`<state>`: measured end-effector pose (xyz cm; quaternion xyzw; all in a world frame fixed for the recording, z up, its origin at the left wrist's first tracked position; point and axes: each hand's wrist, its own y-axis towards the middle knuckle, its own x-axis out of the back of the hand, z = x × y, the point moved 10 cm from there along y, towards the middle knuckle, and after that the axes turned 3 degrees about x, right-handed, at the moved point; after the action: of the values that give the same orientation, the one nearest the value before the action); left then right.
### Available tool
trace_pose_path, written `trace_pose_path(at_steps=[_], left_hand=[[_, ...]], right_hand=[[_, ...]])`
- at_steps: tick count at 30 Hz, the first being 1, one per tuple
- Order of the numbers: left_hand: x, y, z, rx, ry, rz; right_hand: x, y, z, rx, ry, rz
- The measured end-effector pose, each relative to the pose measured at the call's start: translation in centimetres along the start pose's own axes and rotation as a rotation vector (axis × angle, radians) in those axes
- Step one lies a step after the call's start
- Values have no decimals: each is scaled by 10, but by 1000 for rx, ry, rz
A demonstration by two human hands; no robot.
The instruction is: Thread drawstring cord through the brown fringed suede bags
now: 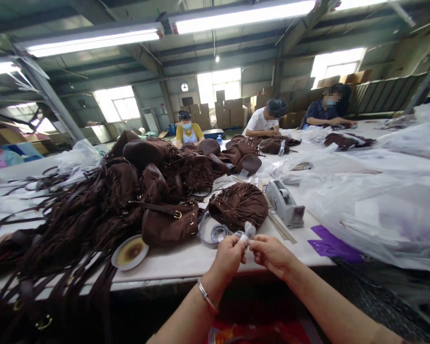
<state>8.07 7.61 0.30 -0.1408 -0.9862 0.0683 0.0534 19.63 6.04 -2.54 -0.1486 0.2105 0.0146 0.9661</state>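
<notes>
In front of my chest, above the table's near edge, my left hand [230,255] and my right hand [272,254] meet with fingertips pinched. Between them is a small crumpled whitish piece [250,230], perhaps thin plastic or tissue; the fingers hide part of it. Just beyond lies a dark brown fringed bag [240,205] on its side. Left of my fingers sits a coil of grey strip [219,233] with clear plastic around it. A brown bag with a buckled strap [172,222] lies further left.
A large pile of brown bags and straps [93,210] covers the left side. A bowl of yellowish-brown liquid [129,253] stands near the edge. On the right are a tape dispenser [284,203], purple plastic [333,246] and clear plastic sheets [387,205]. Several people sit across the table.
</notes>
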Motion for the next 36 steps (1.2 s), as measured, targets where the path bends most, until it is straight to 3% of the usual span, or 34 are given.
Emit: trace_pose_path(at_steps=[6, 14, 21, 25, 28, 32, 36], left_hand=[[-11, -1, 6, 132, -482, 94], [-20, -3, 18, 265, -646, 84], [-27, -8, 14, 106, -230, 45], [-23, -19, -7, -212, 313, -54], [-18, -34, -21, -394, 641, -155], [6, -44, -39, -486, 752, -314], [44, -40, -56, -534, 794, -456]], right_hand=[[-5, 3, 17, 162, -101, 47], [-7, 3, 17, 199, -108, 87], [13, -1, -5, 120, -17, 78], [33, -7, -22, 65, -183, 28], [57, -14, -18, 111, -450, -105], [80, -23, 9, 296, -755, -273], [90, -21, 15, 353, -801, -294]])
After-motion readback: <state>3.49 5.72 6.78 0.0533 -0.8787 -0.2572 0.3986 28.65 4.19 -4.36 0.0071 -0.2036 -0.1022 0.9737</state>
